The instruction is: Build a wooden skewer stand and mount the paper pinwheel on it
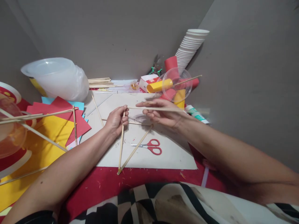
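My left hand (116, 120) is closed around the top of a thin wooden stick (121, 149) that slants down to the white board (163, 158). A second stick (135, 150) meets it at the bottom in a V shape. My right hand (161, 114) pinches a loose stick (161, 109) held level, its tip reaching toward my left fingers. Another stick (137, 123) runs crosswise beneath both hands. Red-handled scissors (150, 147) lie on the board just below my right hand.
Sheets of red, yellow and blue paper (56, 124) with a stick frame (35, 118) lie at left. A white plastic tub (58, 77), a bundle of sticks (100, 82), a stack of white cups (189, 46), a clear cup (176, 84) and a glue tube (196, 113) stand around the back.
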A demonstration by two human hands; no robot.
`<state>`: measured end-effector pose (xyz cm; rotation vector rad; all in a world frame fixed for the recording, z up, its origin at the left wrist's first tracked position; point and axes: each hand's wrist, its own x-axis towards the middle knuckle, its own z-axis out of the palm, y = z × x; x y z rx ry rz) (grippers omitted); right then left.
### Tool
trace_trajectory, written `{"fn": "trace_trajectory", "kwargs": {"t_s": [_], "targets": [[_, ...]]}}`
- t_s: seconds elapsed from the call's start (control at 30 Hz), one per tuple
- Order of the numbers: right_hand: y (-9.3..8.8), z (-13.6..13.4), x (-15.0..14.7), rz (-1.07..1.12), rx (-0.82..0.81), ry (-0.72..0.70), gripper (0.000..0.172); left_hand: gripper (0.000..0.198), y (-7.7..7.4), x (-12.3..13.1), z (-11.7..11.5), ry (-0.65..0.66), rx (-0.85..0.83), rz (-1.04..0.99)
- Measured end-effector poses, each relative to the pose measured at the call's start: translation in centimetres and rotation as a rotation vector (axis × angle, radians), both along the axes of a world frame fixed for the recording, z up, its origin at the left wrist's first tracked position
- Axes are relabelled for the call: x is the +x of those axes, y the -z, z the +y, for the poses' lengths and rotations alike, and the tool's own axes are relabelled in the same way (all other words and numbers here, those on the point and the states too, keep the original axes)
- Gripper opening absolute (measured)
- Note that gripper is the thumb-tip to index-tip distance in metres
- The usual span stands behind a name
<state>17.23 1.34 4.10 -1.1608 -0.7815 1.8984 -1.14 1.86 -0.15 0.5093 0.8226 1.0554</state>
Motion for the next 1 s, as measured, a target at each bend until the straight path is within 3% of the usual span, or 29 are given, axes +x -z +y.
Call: {"fn": "trace_trajectory", "kwargs": {"t_s": [0.3, 0.43, 0.6, 0.73, 0.83, 1.0], "targets": [[0.1, -0.5, -0.7, -0.006, 0.162, 0.099, 0.028, 0.018, -0.2, 0.0, 0.0, -0.045, -0.046, -0.016], [0.4, 0.1, -1.2, -0.112, 0.306, 0.113, 0.01, 0.019, -0.3, -0.1, -0.1, -0.051, -0.039, 0.006], [1.0, 2.3, -1.5, -0.174, 0.395, 0.136, 0.026, 0.019, -0.1, 0.3, -0.3, -0.031, 0.059, 0.09], [1.9, 3.0, -1.6, -0.198, 0.427, 0.032, 0.031, 0.019, 0.2, 0.4, -0.3, -0.128, 0.131, 0.158], [3.1, 2.4, -1.6, -0.452, 0.565, -0.175, 0.033, 0.022, 0.5, 0.3, -0.3, -0.215, 0.147, 0.193], [4.4, 1.1, -2.3, -1.275, 1.075, -0.546, 0.017, 0.024, 0.9, 0.3, -0.2, -0.253, 0.179, 0.219]]}}
